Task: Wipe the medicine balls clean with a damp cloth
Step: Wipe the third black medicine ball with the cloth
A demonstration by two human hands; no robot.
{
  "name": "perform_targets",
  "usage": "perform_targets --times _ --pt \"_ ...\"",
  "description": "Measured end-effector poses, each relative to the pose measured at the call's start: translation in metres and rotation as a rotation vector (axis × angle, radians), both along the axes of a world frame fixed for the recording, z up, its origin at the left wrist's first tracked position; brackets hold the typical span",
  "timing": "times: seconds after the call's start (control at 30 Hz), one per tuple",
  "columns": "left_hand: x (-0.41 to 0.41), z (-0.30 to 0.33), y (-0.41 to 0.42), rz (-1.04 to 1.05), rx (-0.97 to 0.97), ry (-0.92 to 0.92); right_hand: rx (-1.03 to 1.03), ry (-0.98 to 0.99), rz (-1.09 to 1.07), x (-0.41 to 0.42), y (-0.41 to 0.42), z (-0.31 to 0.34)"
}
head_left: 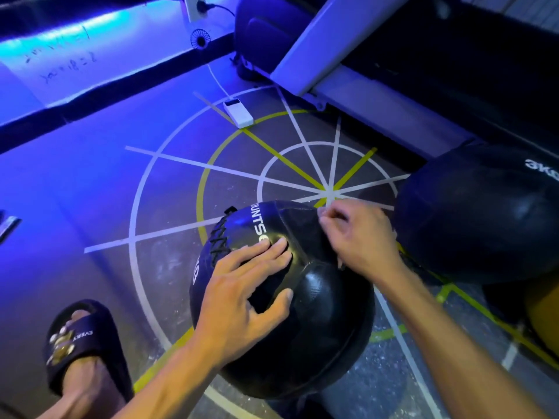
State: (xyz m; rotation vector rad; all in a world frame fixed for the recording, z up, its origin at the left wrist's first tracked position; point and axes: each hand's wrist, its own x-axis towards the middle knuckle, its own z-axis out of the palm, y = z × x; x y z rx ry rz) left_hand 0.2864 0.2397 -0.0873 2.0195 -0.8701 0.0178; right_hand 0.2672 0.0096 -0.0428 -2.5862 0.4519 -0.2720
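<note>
A black medicine ball (pixel 320 322) with white lettering rests on the floor in front of me. My left hand (pixel 242 294) lies flat on its top left, fingers spread. What looks like a dark cloth (pixel 305 234) is draped over the ball's upper part. My right hand (pixel 360 237) is at the ball's upper right, its fingertips pinched together on the edge of that cloth. A second black medicine ball (pixel 484 213), marked 3KG, sits just to the right, close to my right wrist.
A white power bank (pixel 238 113) with a cable lies on the marked floor further ahead. A treadmill frame (pixel 317 55) stands at the back right. My foot in a black slipper (pixel 81 337) is at the lower left. A yellowish object (pixel 544 313) shows at the right edge.
</note>
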Motion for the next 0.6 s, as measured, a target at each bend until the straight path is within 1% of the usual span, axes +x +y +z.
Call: perform_targets --times 0.03,0.07,0.1,0.13,0.23,0.3,0.37,0.5,0.53,0.6 --pt "-0.001 0.0 0.0 -0.001 0.005 -0.008 -0.005 -0.046 0.082 -0.002 0.014 0.002" --pt "0.0 -0.001 0.0 -0.006 0.014 -0.013 0.012 -0.077 0.12 -0.003 0.02 0.003" --pt "0.0 -0.001 0.001 -0.009 0.019 -0.013 0.069 -0.073 0.108 -0.001 0.018 0.003" --pt "0.0 -0.002 0.002 -0.012 0.021 -0.006 0.134 -0.037 0.046 0.001 0.01 0.001" --pt "-0.001 -0.003 0.0 -0.011 0.025 -0.013 0.184 0.147 -0.133 0.005 -0.023 -0.002" --pt "-0.002 -0.004 -0.005 -0.004 0.019 -0.026 0.216 0.224 -0.155 0.006 -0.027 0.004" --pt "-0.004 -0.003 -0.01 0.006 0.018 -0.035 0.185 0.22 -0.095 0.014 -0.009 0.01" --pt "-0.005 -0.005 -0.011 -0.003 0.032 -0.061 0.015 0.093 0.13 0.039 0.033 0.012" --pt "-0.004 -0.006 -0.01 -0.008 0.038 -0.055 0.023 0.106 0.121 0.044 0.029 0.01" --pt "-0.001 -0.006 -0.007 -0.015 0.042 -0.038 0.077 0.196 0.02 0.049 0.005 0.009"
